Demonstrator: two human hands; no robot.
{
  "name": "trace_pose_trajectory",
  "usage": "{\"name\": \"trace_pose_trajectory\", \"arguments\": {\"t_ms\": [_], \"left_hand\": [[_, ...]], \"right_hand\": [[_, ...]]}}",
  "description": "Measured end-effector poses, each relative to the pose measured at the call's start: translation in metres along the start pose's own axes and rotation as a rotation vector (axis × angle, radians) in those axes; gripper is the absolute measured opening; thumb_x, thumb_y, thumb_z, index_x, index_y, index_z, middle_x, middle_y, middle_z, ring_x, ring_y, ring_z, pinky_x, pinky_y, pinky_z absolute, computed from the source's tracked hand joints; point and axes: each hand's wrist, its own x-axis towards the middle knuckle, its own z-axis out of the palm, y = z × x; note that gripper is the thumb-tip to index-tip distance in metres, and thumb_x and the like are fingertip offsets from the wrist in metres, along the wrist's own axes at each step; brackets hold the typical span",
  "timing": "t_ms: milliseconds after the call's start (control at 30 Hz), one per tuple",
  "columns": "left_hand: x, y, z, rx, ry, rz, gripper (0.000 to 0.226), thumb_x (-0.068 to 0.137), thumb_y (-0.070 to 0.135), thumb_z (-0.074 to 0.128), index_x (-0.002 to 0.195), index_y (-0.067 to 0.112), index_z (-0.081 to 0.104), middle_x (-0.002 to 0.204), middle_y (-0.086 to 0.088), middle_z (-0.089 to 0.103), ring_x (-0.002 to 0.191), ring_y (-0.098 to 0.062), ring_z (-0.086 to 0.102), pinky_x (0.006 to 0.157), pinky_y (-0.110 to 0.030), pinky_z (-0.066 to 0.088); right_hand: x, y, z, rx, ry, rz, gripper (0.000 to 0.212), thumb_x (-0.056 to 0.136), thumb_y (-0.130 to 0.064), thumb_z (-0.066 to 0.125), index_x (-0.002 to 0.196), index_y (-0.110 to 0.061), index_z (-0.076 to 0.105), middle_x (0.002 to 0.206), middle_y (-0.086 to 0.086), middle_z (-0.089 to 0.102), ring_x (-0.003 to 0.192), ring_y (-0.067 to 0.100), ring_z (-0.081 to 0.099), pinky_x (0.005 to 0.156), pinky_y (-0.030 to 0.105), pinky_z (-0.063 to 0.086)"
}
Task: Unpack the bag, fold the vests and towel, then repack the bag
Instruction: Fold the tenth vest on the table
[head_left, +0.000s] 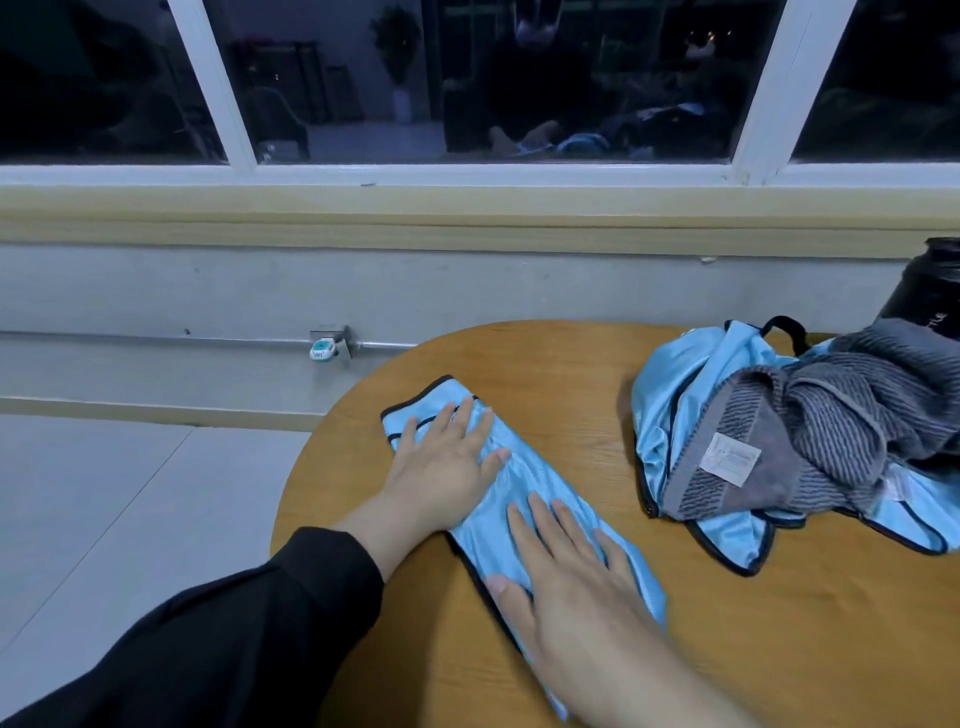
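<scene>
A light blue vest with black trim (524, 480) lies folded into a long narrow strip on the round wooden table (571, 358). My left hand (447, 462) lies flat on its far end, fingers straight. My right hand (566, 571) presses flat on its near end. To the right sits a heap: another light blue vest (675, 405) crumpled, with a grey ribbed towel (852, 415) bearing a white label on top of it. No bag is plainly in view.
A black bottle (930, 291) stands at the table's far right edge behind the heap. Beyond the table are a grey wall with a pipe and a small white device (324, 349), a window above, and pale floor to the left.
</scene>
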Motion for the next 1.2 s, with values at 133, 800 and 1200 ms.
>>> {"name": "trace_pose_trajectory", "arguments": {"t_ms": [133,800,1200], "left_hand": [[0.028,-0.019,-0.007,-0.002,0.035,0.212,0.065,0.104,0.063,0.018,0.162,0.035,0.012,0.170,0.011,-0.003,0.155,-0.006,-0.007,0.126,-0.047,-0.005],[-0.119,-0.027,0.005,-0.278,0.109,0.551,0.096,0.076,0.085,0.056,0.157,0.040,0.029,0.160,0.021,0.032,0.151,0.004,0.016,0.123,-0.031,0.006],[-0.135,0.009,-0.011,-1.030,0.222,0.062,0.018,0.088,0.006,0.074,0.092,0.024,0.072,0.090,0.017,0.074,0.082,0.002,0.065,0.073,-0.017,0.049]], "right_hand": [[0.005,0.041,-0.049,0.261,-0.133,-0.203,0.037,0.107,-0.049,0.031,0.126,-0.033,0.059,0.145,-0.021,0.051,0.133,-0.005,0.044,0.112,0.025,0.033],[0.017,0.062,-0.001,0.300,0.227,-0.308,0.032,0.098,-0.051,0.043,0.083,-0.027,0.057,0.087,-0.017,0.058,0.088,0.003,0.055,0.083,0.033,0.040],[-0.020,0.046,-0.012,0.509,0.063,-0.099,0.041,0.079,-0.068,0.068,0.115,-0.049,0.062,0.117,-0.030,0.063,0.118,-0.003,0.048,0.096,0.017,0.040]]}}
